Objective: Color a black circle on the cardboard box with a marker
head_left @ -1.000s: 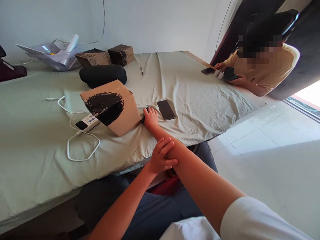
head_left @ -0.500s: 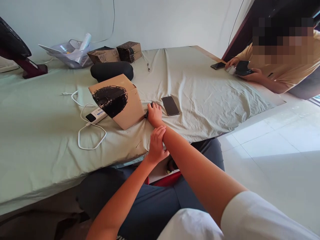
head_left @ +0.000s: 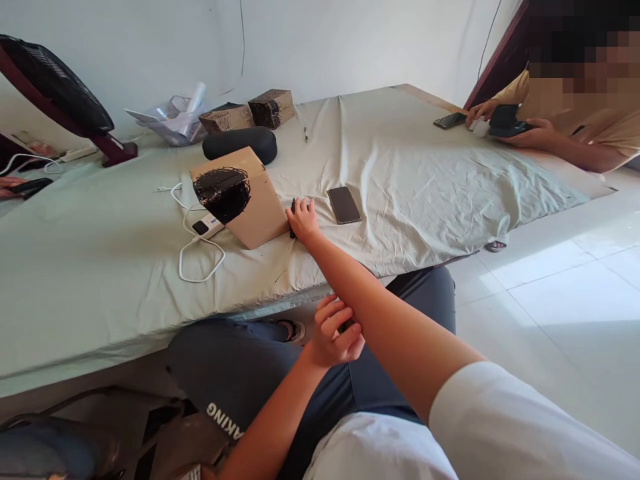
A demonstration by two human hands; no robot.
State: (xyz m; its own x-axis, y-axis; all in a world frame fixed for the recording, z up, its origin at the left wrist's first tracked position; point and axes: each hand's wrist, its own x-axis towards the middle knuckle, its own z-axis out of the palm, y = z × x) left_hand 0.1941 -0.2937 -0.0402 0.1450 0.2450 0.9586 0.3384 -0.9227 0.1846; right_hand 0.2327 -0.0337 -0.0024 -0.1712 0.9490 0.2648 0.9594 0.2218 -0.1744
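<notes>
Two things flank my right hand [head_left: 303, 223], box [head_left: 240, 200] and phone [head_left: 344, 204]; its fingers [head_left: 302, 204] lie flat, empty, beside a pen [head_left: 293, 230]; left hand [head_left: 334, 331] curls loosely on my forearm [head_left: 360, 293].

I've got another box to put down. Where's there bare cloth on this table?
Bare: the wide stretch between the phone and the other person's hands, and the near side left of the white cable. Crowded around the cardboard box and your right hand.

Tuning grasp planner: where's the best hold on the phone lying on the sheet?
Pinch the phone across its two long edges, coming from above. It lies flat, screen up, on the sheet, so probably only the thin edges offer purchase; the right hand sits left of it.
</notes>
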